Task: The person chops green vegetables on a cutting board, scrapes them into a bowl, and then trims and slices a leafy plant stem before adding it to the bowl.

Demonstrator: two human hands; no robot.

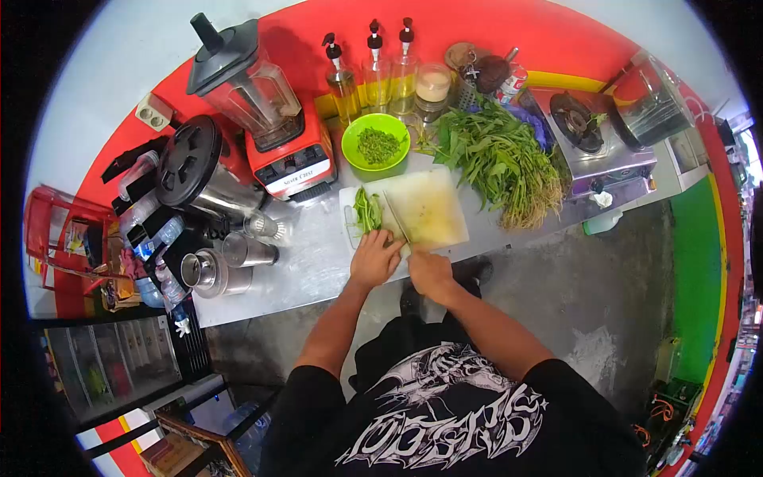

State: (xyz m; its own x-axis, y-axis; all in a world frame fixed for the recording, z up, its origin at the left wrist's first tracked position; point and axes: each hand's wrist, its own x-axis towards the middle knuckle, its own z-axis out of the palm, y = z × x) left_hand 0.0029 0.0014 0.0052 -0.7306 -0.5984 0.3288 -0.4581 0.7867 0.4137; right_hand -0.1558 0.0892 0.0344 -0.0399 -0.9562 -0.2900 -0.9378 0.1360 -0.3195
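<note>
My left hand (375, 257) presses down on a small bunch of green leafy stems (367, 211) at the left side of a white cutting board (441, 208). In my right hand (431, 274) is a knife (396, 216), gripped by its handle near the board's front edge. The blade points away from me and lies just right of the greens. Behind the board stands a bright green bowl (377, 165) with chopped greens (377, 146) in it. A large heap of leafy greens with roots (502, 163) lies to the right of the board.
A red blender (292, 163) and a steel pot with black lid (208, 179) stand on the left of the steel table (306, 266). Metal cups (248, 250) are near its front left. Several pump bottles (376, 75) line the back. A gas stove (596, 143) is at right.
</note>
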